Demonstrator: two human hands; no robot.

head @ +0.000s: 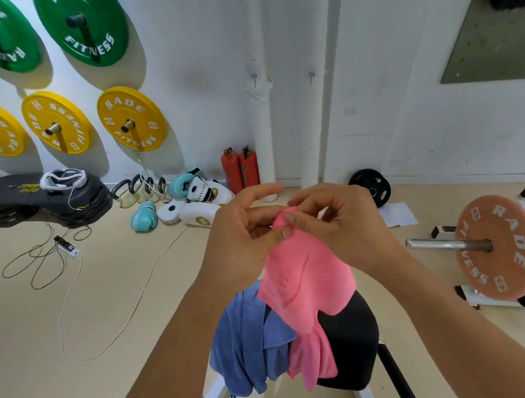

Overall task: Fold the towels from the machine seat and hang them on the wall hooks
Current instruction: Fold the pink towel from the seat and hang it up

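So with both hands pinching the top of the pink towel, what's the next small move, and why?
Probably draw the hands apart along the top edge to spread it. The left hand and right hand pinch the pink towel at nearly one spot, so it hangs bunched, its lower end still draped on the black seat beside the blue towel. It likely cannot be folded neatly until opened flat.

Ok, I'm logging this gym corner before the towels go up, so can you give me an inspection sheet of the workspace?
Surface: black machine seat, partly covered by towels.
Job's things: pink towel lifted by its top edge; blue towel draped on the seat; two wall hooks, bare.
Clutter: boxing gloves, kettlebells, fire extinguishers, black pads.
Grippers: left hand and right hand both pinch the pink towel.
Cables: loose cords and a power strip on the floor.
Surroundings: green and yellow plates wall-mounted.
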